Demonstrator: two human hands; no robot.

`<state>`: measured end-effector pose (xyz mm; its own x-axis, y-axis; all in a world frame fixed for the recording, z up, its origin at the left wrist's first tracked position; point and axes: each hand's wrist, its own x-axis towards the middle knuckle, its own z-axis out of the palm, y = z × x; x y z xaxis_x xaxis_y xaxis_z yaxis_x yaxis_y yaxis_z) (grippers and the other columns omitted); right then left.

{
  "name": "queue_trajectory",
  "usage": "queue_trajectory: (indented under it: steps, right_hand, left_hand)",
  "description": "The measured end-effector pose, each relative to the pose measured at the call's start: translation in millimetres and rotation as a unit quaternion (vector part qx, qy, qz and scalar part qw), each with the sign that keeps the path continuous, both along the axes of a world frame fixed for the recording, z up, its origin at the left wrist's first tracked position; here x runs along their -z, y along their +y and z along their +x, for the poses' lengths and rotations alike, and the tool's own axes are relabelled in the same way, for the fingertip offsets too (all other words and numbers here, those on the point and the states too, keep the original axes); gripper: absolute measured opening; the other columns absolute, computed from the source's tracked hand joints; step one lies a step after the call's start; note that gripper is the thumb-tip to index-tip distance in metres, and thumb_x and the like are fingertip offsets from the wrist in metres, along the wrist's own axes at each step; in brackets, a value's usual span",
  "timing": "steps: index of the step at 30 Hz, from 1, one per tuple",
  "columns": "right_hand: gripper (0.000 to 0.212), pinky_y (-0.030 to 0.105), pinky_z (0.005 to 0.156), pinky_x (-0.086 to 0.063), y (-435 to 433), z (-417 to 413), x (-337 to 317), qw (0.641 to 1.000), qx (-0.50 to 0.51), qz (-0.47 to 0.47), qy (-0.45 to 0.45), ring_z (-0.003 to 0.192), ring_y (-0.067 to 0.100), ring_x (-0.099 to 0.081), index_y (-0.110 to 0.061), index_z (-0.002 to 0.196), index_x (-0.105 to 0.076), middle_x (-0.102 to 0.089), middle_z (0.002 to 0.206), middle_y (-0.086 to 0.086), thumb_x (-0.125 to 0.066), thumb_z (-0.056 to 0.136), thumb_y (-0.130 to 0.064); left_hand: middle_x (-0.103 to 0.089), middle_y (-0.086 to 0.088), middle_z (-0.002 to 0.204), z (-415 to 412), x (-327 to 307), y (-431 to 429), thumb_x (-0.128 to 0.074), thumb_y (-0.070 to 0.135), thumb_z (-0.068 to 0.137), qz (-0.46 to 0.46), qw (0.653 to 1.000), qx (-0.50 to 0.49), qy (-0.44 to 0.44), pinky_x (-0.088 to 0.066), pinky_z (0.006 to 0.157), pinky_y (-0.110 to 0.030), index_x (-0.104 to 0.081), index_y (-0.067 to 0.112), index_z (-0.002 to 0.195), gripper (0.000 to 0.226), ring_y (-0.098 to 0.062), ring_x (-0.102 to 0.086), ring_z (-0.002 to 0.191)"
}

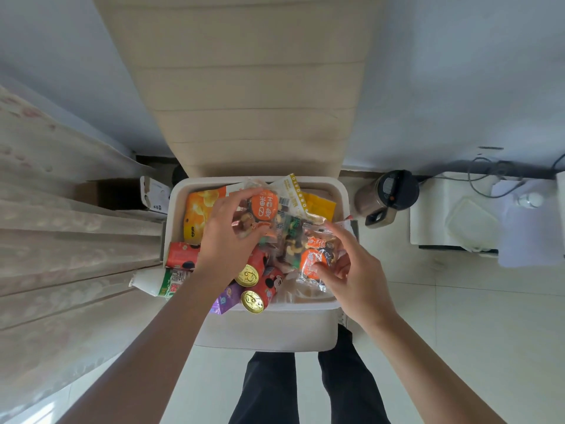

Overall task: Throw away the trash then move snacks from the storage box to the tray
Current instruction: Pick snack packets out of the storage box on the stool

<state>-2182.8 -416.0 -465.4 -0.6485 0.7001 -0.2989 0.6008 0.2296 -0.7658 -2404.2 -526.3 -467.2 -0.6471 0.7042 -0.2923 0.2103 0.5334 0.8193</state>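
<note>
A white box (341, 194) on a chair (253, 87) holds a chips bag (198, 214), a yellow packet (319, 205), red cans (260, 296) and a purple carton (225, 297). Over these, the left hand (223, 240) grips a nut packet (264, 208); the right hand (357, 276) pinches a second nut packet (315, 255).

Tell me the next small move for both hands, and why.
Probably lift both packets up out of the storage box: the left hand grips one nut packet, the right hand pinches a second nut packet, and both hang over the box.
</note>
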Motion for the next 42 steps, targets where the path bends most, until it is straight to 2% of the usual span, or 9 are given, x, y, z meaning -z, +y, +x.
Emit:
queue_trajectory:
  steps: [8,14,18,20,23,26,35,38,42]
  right_hand:
    - [0.072,0.019,0.067,-0.056,27.2,6.4,-73.6,0.998,0.018,-0.017,0.060,0.069,0.006,-0.066,-0.038,0.143,-0.049,-0.068,0.084,-0.015,-0.083,0.082,-0.023]
    - [0.076,0.015,0.064,-0.052,56.8,32.7,-156.7,0.990,0.005,0.007,0.141,0.068,0.009,-0.066,-0.033,0.146,-0.049,-0.068,0.088,-0.014,-0.086,0.080,-0.020]
    - [0.077,0.023,0.068,-0.057,81.3,61.3,-215.1,0.984,0.026,0.032,0.175,0.071,0.011,-0.067,-0.037,0.144,-0.049,-0.070,0.088,-0.011,-0.087,0.079,-0.019]
    - [0.078,0.025,0.066,-0.058,90.9,80.5,-245.6,0.981,0.041,0.049,0.184,0.072,0.011,-0.068,-0.043,0.143,-0.048,-0.071,0.088,-0.012,-0.086,0.079,-0.019]
    - [0.078,0.026,0.073,-0.059,96.4,111.3,-281.6,0.976,0.068,0.069,0.195,0.076,0.009,-0.068,-0.051,0.140,-0.047,-0.069,0.094,-0.013,-0.085,0.080,-0.020]
    - [0.078,0.034,0.077,-0.061,93.1,147.6,-311.4,0.968,0.112,0.084,0.207,0.078,0.013,-0.068,-0.055,0.138,-0.047,-0.069,0.101,-0.009,-0.084,0.080,-0.019]
    - [0.074,0.041,0.079,-0.063,36.1,244.8,-360.8,0.927,0.281,0.136,0.209,0.080,0.018,-0.070,-0.050,0.136,-0.052,-0.071,0.096,-0.007,-0.088,0.078,-0.020]
    - [0.074,0.038,0.076,-0.064,1.3,274.5,-369.1,0.918,0.313,0.153,0.189,0.083,0.016,-0.071,-0.042,0.140,-0.051,-0.071,0.105,-0.008,-0.086,0.079,-0.020]
    - [0.072,0.024,0.069,-0.061,-52.2,319.2,-379.6,0.893,0.372,0.185,0.171,0.081,0.008,-0.071,-0.038,0.140,-0.051,-0.071,0.105,-0.010,-0.085,0.080,-0.016]
  left_hand:
    - [-0.061,0.008,0.132,19.7,-71.0,10.7,-0.088,0.017,0.081,0.039,0.999,-0.035,0.005,-0.062,0.091,-0.039,-0.059,0.048,0.133,0.067,-0.016,-0.065,0.119]
    - [-0.058,0.015,0.128,68.4,-172.6,22.6,-0.086,0.008,0.083,0.137,0.988,-0.069,0.031,-0.056,0.088,-0.016,-0.063,0.045,0.129,0.063,-0.007,-0.066,0.112]
    - [-0.059,0.014,0.128,99.3,-232.2,35.4,-0.087,0.013,0.082,0.172,0.982,-0.061,0.041,-0.055,0.085,-0.013,-0.062,0.047,0.128,0.063,-0.004,-0.066,0.111]
    - [-0.059,0.017,0.128,112.0,-256.5,43.6,-0.086,0.017,0.082,0.191,0.980,-0.041,0.044,-0.057,0.088,-0.017,-0.061,0.050,0.128,0.062,-0.006,-0.066,0.112]
    - [-0.057,0.021,0.128,126.3,-279.2,57.5,-0.086,0.019,0.082,0.222,0.974,-0.007,0.034,-0.058,0.090,-0.020,-0.060,0.054,0.126,0.061,-0.006,-0.066,0.113]
    - [-0.058,0.014,0.131,144.5,-294.9,73.5,-0.086,0.014,0.081,0.259,0.965,0.028,0.015,-0.059,0.090,-0.024,-0.062,0.052,0.125,0.063,-0.014,-0.067,0.114]
    - [-0.060,0.011,0.125,220.1,-333.9,81.3,-0.086,0.005,0.080,0.338,0.921,0.195,-0.020,-0.057,0.089,-0.020,-0.064,0.047,0.125,0.065,-0.012,-0.067,0.109]
    - [-0.060,0.012,0.127,243.8,-341.7,74.9,-0.086,0.007,0.081,0.338,0.907,0.251,-0.017,-0.056,0.089,-0.018,-0.063,0.046,0.127,0.064,-0.012,-0.066,0.112]
    - [-0.057,0.027,0.123,285.9,-353.9,64.8,-0.089,0.015,0.080,0.329,0.885,0.328,-0.020,-0.054,0.088,-0.013,-0.061,0.049,0.124,0.062,-0.002,-0.063,0.112]
